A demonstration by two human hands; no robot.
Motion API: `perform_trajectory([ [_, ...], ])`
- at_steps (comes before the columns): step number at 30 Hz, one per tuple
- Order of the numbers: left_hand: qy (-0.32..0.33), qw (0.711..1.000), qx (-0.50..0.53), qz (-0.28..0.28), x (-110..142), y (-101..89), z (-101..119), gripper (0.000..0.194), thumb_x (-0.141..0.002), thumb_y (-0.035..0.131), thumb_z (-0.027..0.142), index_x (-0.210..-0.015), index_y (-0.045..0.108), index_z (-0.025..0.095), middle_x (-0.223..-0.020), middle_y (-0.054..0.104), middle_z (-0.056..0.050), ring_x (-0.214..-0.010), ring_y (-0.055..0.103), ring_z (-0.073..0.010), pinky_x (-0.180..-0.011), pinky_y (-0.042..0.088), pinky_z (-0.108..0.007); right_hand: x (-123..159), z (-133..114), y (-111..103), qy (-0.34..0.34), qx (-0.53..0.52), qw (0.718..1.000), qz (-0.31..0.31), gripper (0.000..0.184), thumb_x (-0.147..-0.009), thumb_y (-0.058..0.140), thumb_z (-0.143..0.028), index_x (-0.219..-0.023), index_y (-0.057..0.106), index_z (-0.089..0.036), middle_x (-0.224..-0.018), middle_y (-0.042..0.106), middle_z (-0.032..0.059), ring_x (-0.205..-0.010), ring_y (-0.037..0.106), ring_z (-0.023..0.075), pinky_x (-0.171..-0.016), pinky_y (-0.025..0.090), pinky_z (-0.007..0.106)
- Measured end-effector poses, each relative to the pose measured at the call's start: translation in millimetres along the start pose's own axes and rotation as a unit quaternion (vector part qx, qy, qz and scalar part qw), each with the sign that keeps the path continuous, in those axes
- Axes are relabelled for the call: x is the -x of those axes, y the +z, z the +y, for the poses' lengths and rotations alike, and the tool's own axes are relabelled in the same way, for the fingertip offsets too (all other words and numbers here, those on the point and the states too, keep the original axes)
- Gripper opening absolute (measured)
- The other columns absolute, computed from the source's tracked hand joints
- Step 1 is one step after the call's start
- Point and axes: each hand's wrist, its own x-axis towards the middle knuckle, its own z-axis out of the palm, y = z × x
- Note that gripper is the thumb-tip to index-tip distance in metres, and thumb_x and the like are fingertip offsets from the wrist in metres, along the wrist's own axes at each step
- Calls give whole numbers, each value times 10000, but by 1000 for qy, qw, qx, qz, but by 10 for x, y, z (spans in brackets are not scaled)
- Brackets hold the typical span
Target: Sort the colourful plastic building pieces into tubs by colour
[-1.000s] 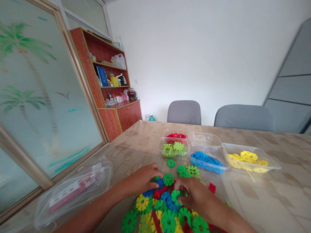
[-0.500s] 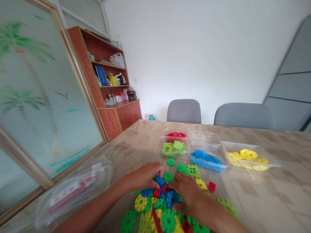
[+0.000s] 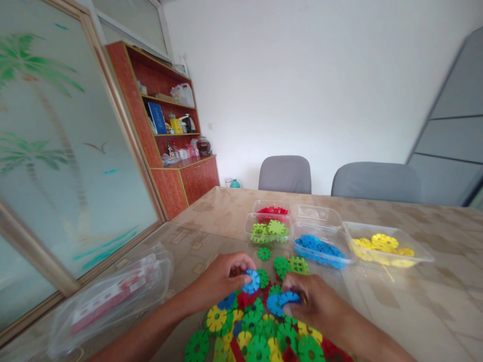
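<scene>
A heap of flat plastic gear-shaped pieces [image 3: 260, 332] in green, yellow, blue and red lies on the table in front of me. My left hand [image 3: 222, 276] is closed on a blue gear piece [image 3: 251, 281], lifted just above the heap's far edge. My right hand [image 3: 320, 304] is closed on another blue gear piece [image 3: 279, 302] at the heap's right side. The two hands are a short gap apart.
Clear tubs stand beyond the heap: red pieces [image 3: 272, 209], light green pieces [image 3: 268, 231], blue pieces [image 3: 320, 249], yellow pieces [image 3: 385, 246] and an empty tub [image 3: 319, 215]. A clear plastic bag [image 3: 109, 296] lies at the left. Two grey chairs [image 3: 286, 174] face the far edge.
Both hands have come up off the heap, each now gripping a blue gear piece. The right hand has shifted slightly right.
</scene>
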Motion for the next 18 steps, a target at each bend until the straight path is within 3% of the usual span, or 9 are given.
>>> perform_trajectory([
  [6,-26,988,150,-6,8,428,73,165,-752,627,252,-864,576,142,-651,538,36,-542,481,-89,-500,355,-181,23,78,47,0,-70,997,44,193,-759,569,-323,-682,431,-212,-626,405,-54,-598,374,122,-538,267,234],
  [11,-31,971,236,2,-24,653,-33,249,-706,682,283,-833,496,175,-616,543,56,-461,467,-78,-456,374,-180,11,87,141,-6,-221,974,44,322,-746,609,-476,-750,407,-225,-661,385,-57,-609,375,122,-545,314,227],
  [15,-15,988,154,21,-1,592,-55,206,-728,661,291,-859,556,173,-700,585,26,-581,514,-101,-528,390,-188,13,67,73,-8,-181,981,71,236,-794,585,-409,-798,456,-211,-687,415,-48,-633,413,129,-572,349,235],
  [18,-16,996,70,47,55,402,-8,181,-794,587,319,-908,590,178,-802,611,-1,-656,545,-123,-576,407,-206,-5,121,-173,-1,-88,987,136,165,-825,530,-363,-840,493,-203,-692,462,-38,-626,451,135,-572,375,244],
])
